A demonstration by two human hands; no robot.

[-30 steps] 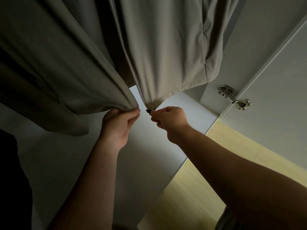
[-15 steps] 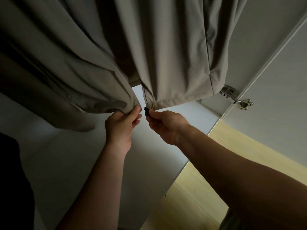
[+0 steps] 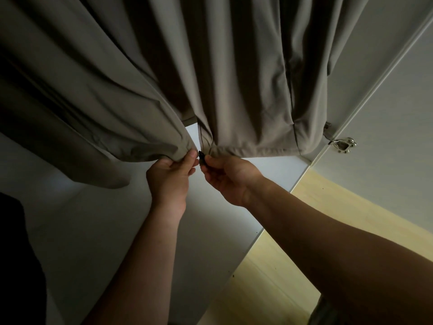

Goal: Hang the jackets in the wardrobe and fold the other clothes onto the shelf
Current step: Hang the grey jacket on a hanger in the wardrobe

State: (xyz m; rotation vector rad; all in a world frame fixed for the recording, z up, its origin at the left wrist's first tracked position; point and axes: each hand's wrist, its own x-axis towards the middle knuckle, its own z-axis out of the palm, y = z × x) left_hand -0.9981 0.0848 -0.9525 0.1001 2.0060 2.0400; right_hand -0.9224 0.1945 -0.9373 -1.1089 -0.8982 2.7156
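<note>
A grey-brown jacket [image 3: 246, 73] hangs inside the wardrobe and fills the top of the view; its hanger is out of sight. My left hand [image 3: 172, 174] pinches the bottom hem of the jacket's left front panel. My right hand [image 3: 228, 177] pinches the small black zipper slider [image 3: 200, 156] at the bottom of the right front panel. The two hands meet at the lower end of the zipper, whose teeth [image 3: 199, 137] show pale just above them.
The white wardrobe floor panel [image 3: 98, 231] lies below the jacket. A white door [image 3: 386, 137] with a metal hinge [image 3: 343, 144] stands at the right. Light wooden flooring [image 3: 281, 266] shows at lower right. A dark garment [image 3: 16, 266] hangs at the far left edge.
My two hands have come together, bringing the jacket's two front edges to meet at the bottom. The jacket now hangs lower and wider in the view.
</note>
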